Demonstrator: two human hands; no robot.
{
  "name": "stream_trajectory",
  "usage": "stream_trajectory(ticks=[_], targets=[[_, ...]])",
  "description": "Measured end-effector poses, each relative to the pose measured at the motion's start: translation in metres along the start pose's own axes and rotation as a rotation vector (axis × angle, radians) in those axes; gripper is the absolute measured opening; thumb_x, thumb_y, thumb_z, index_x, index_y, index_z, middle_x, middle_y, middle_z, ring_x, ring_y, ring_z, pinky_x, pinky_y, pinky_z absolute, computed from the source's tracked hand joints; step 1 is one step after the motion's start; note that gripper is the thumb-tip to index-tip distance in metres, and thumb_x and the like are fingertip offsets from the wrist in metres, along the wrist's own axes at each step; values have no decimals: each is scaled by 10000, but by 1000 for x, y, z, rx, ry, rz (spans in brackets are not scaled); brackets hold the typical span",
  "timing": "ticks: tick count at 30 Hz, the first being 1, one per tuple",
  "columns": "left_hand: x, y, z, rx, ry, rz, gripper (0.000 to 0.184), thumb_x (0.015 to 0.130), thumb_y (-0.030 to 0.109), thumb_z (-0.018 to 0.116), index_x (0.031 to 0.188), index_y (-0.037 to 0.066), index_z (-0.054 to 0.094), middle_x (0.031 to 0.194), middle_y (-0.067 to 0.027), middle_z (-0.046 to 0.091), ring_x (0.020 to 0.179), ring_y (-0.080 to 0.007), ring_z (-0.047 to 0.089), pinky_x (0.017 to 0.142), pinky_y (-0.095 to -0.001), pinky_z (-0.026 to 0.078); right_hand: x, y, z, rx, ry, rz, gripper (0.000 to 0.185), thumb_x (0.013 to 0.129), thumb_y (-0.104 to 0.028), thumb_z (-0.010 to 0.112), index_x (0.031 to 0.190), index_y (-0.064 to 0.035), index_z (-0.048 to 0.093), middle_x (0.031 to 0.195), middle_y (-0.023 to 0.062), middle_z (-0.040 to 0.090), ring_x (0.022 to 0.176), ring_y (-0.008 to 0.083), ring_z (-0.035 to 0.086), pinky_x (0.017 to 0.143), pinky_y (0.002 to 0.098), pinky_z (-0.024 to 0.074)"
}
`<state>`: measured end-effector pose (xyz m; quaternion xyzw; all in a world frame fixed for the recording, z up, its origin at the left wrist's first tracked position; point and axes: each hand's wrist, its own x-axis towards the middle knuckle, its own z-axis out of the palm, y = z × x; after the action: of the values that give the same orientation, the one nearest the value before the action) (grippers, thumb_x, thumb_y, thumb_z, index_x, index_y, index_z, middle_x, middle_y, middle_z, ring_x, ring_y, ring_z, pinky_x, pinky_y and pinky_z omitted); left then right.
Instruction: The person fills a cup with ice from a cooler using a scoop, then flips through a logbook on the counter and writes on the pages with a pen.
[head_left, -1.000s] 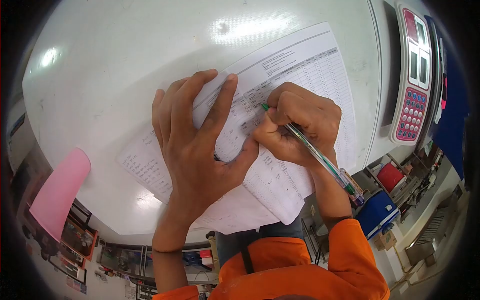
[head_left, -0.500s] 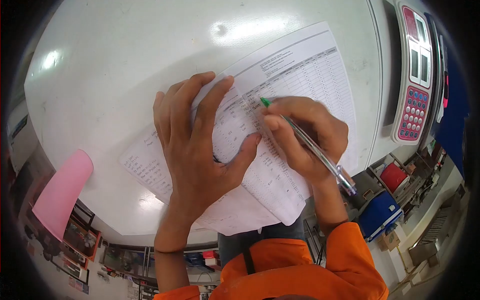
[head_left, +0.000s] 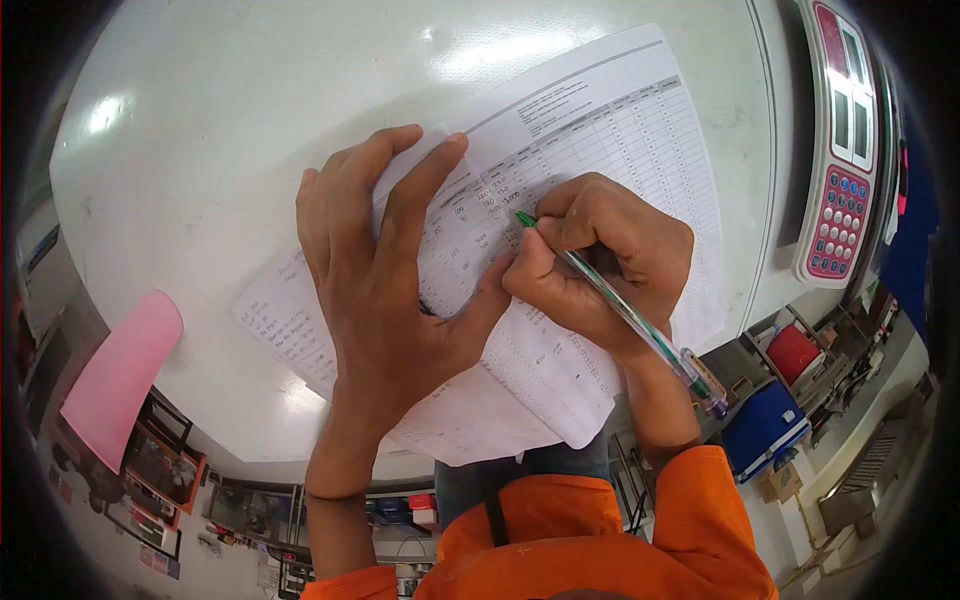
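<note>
A clear-barrelled pen (head_left: pixel 637 318) with a green tip is pinched in my right hand (head_left: pixel 615 262). Its tip meets a handwritten sheet (head_left: pixel 500 385) just under a few written figures. My left hand (head_left: pixel 385 270) lies spread over the left part of the papers, fingers apart and thumb pointing toward the pen. Beneath the handwritten sheet is a printed form (head_left: pixel 610 115) with a header and a ruled grid. Both palms hide part of the writing.
The papers rest on a glossy white table (head_left: pixel 230 210). A red-and-white device with keys and display windows (head_left: pixel 842 150) stands at the right edge. A pink curved chair back (head_left: pixel 125 375) is at left, and a blue box (head_left: pixel 765 430) sits below right.
My right hand has shifted slightly, bringing the pen tip a little down and left below the written figures. The left hand remains spread on the papers, moved slightly up and left.
</note>
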<state>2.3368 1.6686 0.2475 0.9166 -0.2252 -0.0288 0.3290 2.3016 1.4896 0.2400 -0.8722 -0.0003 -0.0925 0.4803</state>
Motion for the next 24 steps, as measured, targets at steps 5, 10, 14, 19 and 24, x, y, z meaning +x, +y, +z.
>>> stream_trajectory(ticks=[5, 10, 14, 19, 24], targets=[[0, -3, 1, -17, 11, 15, 694, 681, 211, 835, 1312, 62, 587, 1383, -156, 540, 1294, -398, 473, 1104, -509, 346, 1, 1, 4, -51, 21, -53, 268, 662, 35, 742, 644, -67, 494, 677, 93, 652, 547, 112, 587, 491, 215, 441], [1, -1, -3, -7, -2, 13, 694, 675, 201, 835, 1309, 62, 589, 1382, -157, 540, 1288, -396, 480, 1102, -508, 349, 2, -1, -1, -19, -10, -8, 273, 650, 38, 729, 628, -69, 478, 666, 88, 642, 542, 104, 573, 484, 213, 426], [0, -1, -1, -11, 3, 10, 691, 674, 201, 833, 1306, 58, 590, 1382, -156, 543, 1290, -397, 480, 1103, -510, 347, 1, 2, 0, 13, -9, -39, 278, 639, 41, 721, 615, -70, 467, 650, 78, 624, 528, 89, 543, 476, 205, 401], [1, -1, -1, -19, 9, 21, 685, 675, 207, 839, 1297, 57, 594, 1375, -158, 547, 1287, -396, 484, 1101, -509, 349, -1, 3, 1, 32, 16, -42, 284, 628, 30, 719, 607, -78, 457, 628, 72, 609, 512, 81, 523, 459, 202, 375], [1, -2, -2, -5, 7, 35, 683, 675, 212, 843, 1296, 65, 599, 1370, -158, 548, 1280, -392, 490, 1095, -507, 355, 1, 6, -3, -4, -41, -111, 303, 625, -4, 720, 588, -99, 434, 599, 62, 601, 473, 87, 505, 429, 209, 358]])
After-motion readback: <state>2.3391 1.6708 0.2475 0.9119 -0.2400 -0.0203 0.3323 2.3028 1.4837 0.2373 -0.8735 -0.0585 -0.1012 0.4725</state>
